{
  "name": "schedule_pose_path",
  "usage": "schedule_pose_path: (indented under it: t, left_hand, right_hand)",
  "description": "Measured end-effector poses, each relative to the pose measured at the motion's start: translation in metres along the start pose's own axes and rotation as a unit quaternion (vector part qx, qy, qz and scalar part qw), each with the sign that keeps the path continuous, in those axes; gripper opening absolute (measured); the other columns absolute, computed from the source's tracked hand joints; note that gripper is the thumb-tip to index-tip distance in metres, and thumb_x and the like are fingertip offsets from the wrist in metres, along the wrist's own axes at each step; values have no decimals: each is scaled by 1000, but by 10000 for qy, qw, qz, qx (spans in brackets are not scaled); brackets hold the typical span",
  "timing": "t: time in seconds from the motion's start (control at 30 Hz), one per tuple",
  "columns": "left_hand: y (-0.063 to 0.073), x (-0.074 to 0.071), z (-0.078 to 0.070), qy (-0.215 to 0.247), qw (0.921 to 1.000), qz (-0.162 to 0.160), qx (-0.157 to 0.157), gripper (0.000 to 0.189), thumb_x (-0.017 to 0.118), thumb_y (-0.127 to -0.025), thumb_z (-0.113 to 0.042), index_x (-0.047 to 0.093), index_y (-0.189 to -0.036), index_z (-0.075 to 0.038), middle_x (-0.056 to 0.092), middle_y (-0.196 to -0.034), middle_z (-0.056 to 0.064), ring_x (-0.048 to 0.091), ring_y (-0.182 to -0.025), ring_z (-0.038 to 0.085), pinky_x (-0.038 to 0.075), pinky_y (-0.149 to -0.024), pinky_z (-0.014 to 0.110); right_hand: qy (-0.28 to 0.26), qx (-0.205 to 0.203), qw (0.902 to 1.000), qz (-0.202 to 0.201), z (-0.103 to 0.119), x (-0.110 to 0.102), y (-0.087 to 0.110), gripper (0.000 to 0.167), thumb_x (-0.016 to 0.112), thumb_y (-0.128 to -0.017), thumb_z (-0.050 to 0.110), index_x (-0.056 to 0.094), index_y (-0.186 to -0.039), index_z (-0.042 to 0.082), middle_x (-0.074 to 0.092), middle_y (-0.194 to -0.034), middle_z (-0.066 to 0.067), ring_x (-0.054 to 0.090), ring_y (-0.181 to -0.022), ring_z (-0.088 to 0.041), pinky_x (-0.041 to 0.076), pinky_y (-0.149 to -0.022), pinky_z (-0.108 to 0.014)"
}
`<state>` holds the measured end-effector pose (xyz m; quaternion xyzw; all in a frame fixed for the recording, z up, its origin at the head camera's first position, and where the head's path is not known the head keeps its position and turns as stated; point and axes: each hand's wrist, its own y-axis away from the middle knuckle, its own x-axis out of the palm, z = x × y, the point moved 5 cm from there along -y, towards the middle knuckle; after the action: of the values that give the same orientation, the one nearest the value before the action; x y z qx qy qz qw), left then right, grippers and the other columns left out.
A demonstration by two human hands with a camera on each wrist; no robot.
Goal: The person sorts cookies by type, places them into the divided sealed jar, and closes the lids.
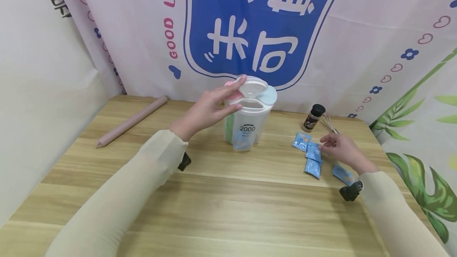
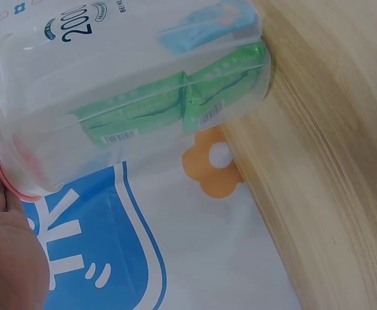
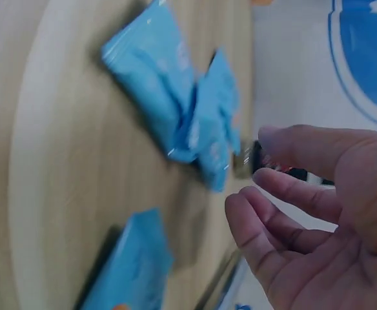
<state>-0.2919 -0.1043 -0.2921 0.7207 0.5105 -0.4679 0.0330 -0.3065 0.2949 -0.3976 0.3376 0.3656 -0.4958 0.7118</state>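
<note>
Propping the flap (image 1: 253, 87) with the left hand (image 1: 207, 110) looked like one half of the step, and it called for a light, steady touch: that hand was spread wide, fingers at the raised flap and thumb lower at the front of the rim, gripping nothing, and a hard push might have tipped the tub (image 1: 246, 120). The tub stood upright on the table (image 1: 214, 209), just beside the left hand, with its mouth (image 1: 252, 105) uncovered; two green packets (image 2: 137, 110) and a blue packet (image 2: 208, 26) showed through its wall. Well to its right lay three packets (image 1: 313, 152) in a short line, the middle one against its neighbours, with the jar (image 1: 312, 120) and the whisk (image 1: 329, 124) behind them. A fourth packet (image 1: 343, 174) lay apart, nearer the wrist. The right hand (image 1: 340, 150) hung above and to the right of the three, fingers loosely bent, thumb and fingertips parted, nothing between them; the middle packet was just to the left of those tips, apparently not touching. Doing this well probably meant pinching one free edge, lest an overlapping packet come along.
</note>
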Motion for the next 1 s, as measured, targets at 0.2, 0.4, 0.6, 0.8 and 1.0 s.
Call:
schedule_pose_path:
  t: [0.2, 0.4, 0.6, 0.8, 1.0]
  left_hand:
    - [-2, 0, -1, -7, 10000, -27, 89, 72, 68, -103, -28, 31, -165, -32, 41, -168, -4, 47, -152, 21, 39, -128, 43]
    - [-1, 0, -2, 0, 10000, -22, 75, 72, 67, -104, -28, 30, -165, -32, 40, -169, -5, 45, -154, 21, 37, -129, 43]
    - [-1, 0, -2, -10, 10000, -15, 34, 73, 67, -103, -29, 30, -166, -33, 40, -169, -5, 45, -154, 21, 38, -128, 44]
    - [0, 0, -2, -18, 10000, -10, 22, 72, 67, -104, -29, 30, -166, -33, 40, -169, -5, 43, -155, 21, 36, -130, 45]
    - [0, -1, -1, -16, 10000, 9, -2, 73, 67, -104, -30, 29, -166, -34, 40, -169, -5, 41, -156, 21, 35, -130, 45]
  right_hand:
    - [-111, 434, 9983, 365, -17, 8, 0, 58, 65, -104, 30, 52, -141, -11, 60, -133, -40, 62, -119, -52, 58, -95, -60]
    - [32, 434, 9982, 422, -16, 13, -3, 60, 65, -104, 32, 51, -144, -10, 59, -135, -39, 60, -120, -51, 55, -97, -62]
    - [49, 468, 9982, 372, -16, 14, -5, 54, 67, -103, 28, 56, -141, -9, 62, -130, -35, 62, -113, -44, 56, -92, -56]
    - [-40, 531, 9983, 250, -19, 16, -6, 51, 69, -101, 27, 58, -133, -11, 63, -127, -33, 62, -108, -38, 56, -91, -52]
    - [-173, 637, 9977, 179, -23, 19, -8, 50, 71, -100, 27, 57, -129, -11, 63, -125, -31, 63, -106, -35, 56, -89, -46]
